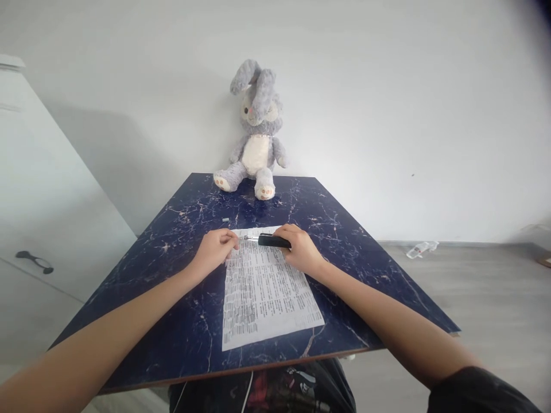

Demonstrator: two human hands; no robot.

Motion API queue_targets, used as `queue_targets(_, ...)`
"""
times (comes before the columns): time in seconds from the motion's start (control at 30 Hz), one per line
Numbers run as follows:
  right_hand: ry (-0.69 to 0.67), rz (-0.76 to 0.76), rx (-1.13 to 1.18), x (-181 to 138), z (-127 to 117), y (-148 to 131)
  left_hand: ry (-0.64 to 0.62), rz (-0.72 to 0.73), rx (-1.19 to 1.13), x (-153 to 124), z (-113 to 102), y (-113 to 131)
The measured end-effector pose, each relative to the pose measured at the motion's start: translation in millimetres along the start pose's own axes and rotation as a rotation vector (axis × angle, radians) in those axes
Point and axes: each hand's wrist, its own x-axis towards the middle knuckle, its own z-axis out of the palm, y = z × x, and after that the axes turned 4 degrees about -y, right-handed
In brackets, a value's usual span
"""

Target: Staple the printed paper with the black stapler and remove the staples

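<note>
A black stapler [274, 240] is held level over the upper part of a printed sheet of paper [271, 292]. My right hand [300, 248] grips its black body from the right, fingers wrapped round it. A silvery metal part [252, 238] sticks out of the stapler's left end. Close to that metal end, my left hand [217, 249] has its thumb and fingers pinched together by the sheet's upper left edge. Whatever is between those fingertips is too small to make out. A small grey strip [226, 219], perhaps staples, lies just beyond the sheet.
A grey plush rabbit [258, 137] sits at the far end of the dark blue marbled table [344, 246], against the wall. To the left stands a white cabinet [47, 201] with a dark handle. A clear plastic item [422, 249] lies on the floor at right.
</note>
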Motion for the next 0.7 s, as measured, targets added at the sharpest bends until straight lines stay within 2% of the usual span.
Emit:
queue_targets(0.13, 0.013, 0.049, 0.066, 0.3, -4.4, -3.0, 0.177, 0.236, 0.334, 7.2, -10.6, -7.6)
queue_targets(0.2, -0.007, 0.067, 0.119, 0.9, -7.7, -4.1, 0.219, 0.325, 0.476, 13.3, -16.6, -13.0)
queue_targets(0.33, -0.132, 0.025, 0.217, 1.7, -11.9, -7.8, 0.099, 0.385, 0.635, 22.7, -22.0, -21.2)
queue_targets(0.53, -0.309, -0.064, 0.281, 1.0, -18.7, -15.3, -0.119, 0.442, 0.607, 20.8, -14.0, -21.2)
queue_targets(0.7, -0.427, -0.149, 0.329, 3.8, -24.0, -10.4, -0.141, 0.455, 0.555, 18.9, -9.8, -18.0)
